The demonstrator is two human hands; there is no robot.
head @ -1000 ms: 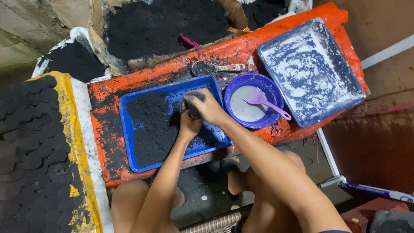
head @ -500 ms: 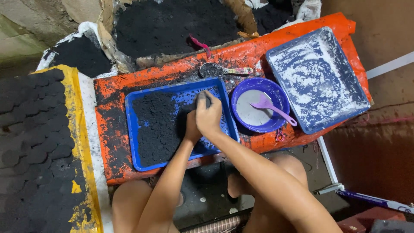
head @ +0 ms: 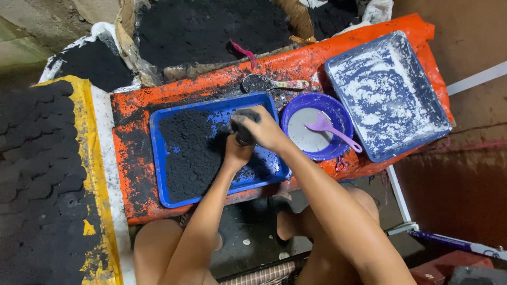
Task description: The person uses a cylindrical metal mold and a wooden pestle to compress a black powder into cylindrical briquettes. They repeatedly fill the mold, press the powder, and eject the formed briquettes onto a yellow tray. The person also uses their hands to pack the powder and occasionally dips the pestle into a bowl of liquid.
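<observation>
Both my hands meet over a blue tray (head: 158, 158) that holds a heap of black powder (head: 187, 153). My left hand (head: 237, 153) grips a small dark round mould from below. My right hand (head: 261, 129) presses on top of it, its fingers blackened and closed around the same lump. The mould itself is mostly hidden by my fingers.
A purple bowl (head: 288, 113) of white powder with a lilac spoon (head: 330, 129) sits right of the tray. Further right lies a larger blue tray (head: 438, 126) dusted white. A dirty spoon (head: 269, 83) lies behind. Black pressed pieces (head: 37, 174) cover a yellow-edged board at left. Black powder sacks (head: 200, 31) stand behind.
My right hand has come over the top of the mould and closed on it. The view has shifted slightly; the hands stay over the blue tray.
</observation>
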